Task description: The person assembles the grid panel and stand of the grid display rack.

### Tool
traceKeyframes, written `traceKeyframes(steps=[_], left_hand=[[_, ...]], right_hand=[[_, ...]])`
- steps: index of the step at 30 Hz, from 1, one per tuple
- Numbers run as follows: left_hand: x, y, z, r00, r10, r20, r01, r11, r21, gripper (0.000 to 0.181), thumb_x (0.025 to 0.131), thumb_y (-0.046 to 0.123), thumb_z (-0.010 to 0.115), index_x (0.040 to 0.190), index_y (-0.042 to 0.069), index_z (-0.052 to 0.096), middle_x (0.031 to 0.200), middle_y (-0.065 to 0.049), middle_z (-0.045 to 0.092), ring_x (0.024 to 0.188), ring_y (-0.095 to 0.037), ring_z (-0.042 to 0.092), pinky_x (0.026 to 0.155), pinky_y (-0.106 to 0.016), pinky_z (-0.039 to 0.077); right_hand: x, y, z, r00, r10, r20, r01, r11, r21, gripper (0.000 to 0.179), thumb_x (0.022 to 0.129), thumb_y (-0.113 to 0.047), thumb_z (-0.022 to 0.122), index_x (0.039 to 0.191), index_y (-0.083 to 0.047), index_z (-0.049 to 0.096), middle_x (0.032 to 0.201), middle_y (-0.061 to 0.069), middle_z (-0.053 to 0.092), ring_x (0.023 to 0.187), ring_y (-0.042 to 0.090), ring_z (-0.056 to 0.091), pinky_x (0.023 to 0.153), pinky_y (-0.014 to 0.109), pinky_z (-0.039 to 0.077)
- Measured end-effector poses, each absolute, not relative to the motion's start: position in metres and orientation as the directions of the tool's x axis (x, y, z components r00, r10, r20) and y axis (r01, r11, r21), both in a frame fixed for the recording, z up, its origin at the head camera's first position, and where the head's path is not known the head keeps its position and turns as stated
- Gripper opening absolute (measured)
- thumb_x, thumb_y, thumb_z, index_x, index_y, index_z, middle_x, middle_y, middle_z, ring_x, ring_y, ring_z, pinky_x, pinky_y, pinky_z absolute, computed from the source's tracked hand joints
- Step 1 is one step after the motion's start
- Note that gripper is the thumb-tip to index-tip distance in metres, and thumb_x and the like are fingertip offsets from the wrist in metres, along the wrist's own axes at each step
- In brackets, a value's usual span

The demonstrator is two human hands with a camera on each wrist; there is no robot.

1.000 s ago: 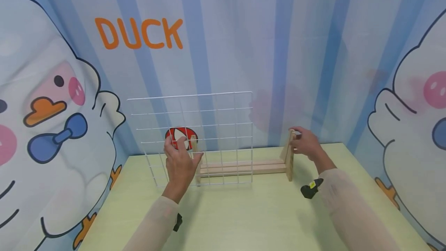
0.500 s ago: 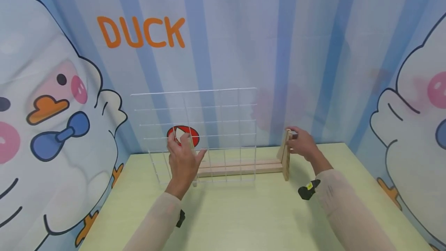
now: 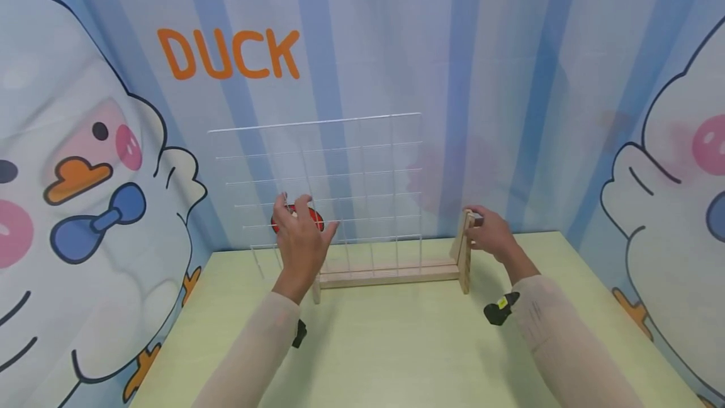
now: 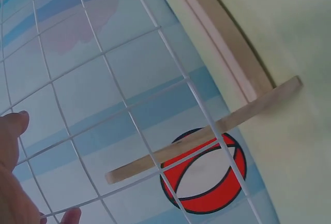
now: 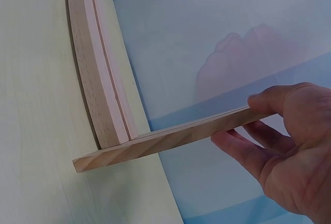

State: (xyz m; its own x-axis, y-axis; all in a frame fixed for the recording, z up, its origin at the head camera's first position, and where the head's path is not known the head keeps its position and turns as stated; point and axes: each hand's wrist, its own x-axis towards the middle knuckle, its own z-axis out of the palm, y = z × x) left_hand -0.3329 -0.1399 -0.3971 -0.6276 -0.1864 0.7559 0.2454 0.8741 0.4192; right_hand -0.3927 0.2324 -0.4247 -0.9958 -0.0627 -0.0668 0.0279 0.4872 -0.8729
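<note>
Nearest me, two pale, sheer sleeves [image 3: 249,351] reach over the light yellow-green wooden desk [image 3: 419,351]. The left hand [image 3: 302,241] has its grip on a white wire grid panel [image 4: 127,108], fingers bent at the mesh, carrying it upright and tilted in front of a pale wooden stand [image 3: 391,279]. The panel overlaps the left end board [image 4: 253,107] and sticks out past it, while its right edge stops short of the right end board [image 5: 155,142]. Whether its lower edge touches the stand, I can't tell from here.

The right hand [image 3: 493,232] pinches the top of that right board between thumb and fingers. I'd say the step is offering the panel up while the stand is steadied; the next move seems to call for shifting it rightward and levelling its bottom wire over the groove [image 5: 109,81]. Behind hangs a blue-striped cloth backdrop [image 3: 391,49].
</note>
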Motion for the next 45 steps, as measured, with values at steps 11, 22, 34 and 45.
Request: traceKeyframes(steps=[11,22,34,45], left_hand=[[-0.346,-0.118,-0.364,-0.626,-0.186,0.758,0.232,0.883,0.408,0.070,0.080,0.035,0.088,0.131,0.009,0.048,0.151,-0.026,0.031,0.121,-0.041,0.050,0.069,-0.045,0.059],[-0.355,-0.101,-0.336,-0.617,-0.183,0.765,0.244,0.880,0.408,0.069,0.082,0.039,0.085,0.132,0.010,0.047,0.153,-0.025,0.031,0.122,-0.038,0.048,0.066,-0.046,0.057],[-0.366,-0.068,-0.309,-0.620,-0.172,0.766,0.242,0.886,0.395,0.069,0.084,0.042,0.083,0.135,0.013,0.046,0.154,-0.022,0.029,0.131,-0.037,0.045,0.069,-0.045,0.056],[-0.374,-0.041,-0.297,-0.632,-0.171,0.756,0.235,0.887,0.397,0.070,0.084,0.042,0.083,0.135,0.015,0.044,0.155,-0.020,0.027,0.131,-0.034,0.043,0.069,-0.045,0.056]], right_hand=[[-0.392,0.233,-0.425,-0.997,-0.052,-0.061,0.026,0.510,-0.860,0.061,0.103,-0.007,0.053,0.159,-0.009,0.030,0.152,0.033,0.042,0.137,0.048,0.049,0.100,0.052,0.054],[-0.394,0.232,-0.425,-0.998,-0.024,-0.060,0.038,0.526,-0.849,0.059,0.103,-0.006,0.052,0.158,-0.012,0.032,0.150,0.033,0.045,0.135,0.048,0.051,0.097,0.050,0.056],[-0.393,0.233,-0.425,-0.998,-0.024,-0.057,0.036,0.521,-0.853,0.060,0.102,-0.006,0.053,0.158,-0.011,0.033,0.149,0.032,0.046,0.135,0.047,0.052,0.097,0.050,0.056],[-0.392,0.233,-0.426,-0.998,-0.033,-0.047,0.022,0.538,-0.842,0.061,0.102,-0.006,0.052,0.159,-0.009,0.029,0.149,0.032,0.046,0.134,0.046,0.054,0.096,0.048,0.057]])
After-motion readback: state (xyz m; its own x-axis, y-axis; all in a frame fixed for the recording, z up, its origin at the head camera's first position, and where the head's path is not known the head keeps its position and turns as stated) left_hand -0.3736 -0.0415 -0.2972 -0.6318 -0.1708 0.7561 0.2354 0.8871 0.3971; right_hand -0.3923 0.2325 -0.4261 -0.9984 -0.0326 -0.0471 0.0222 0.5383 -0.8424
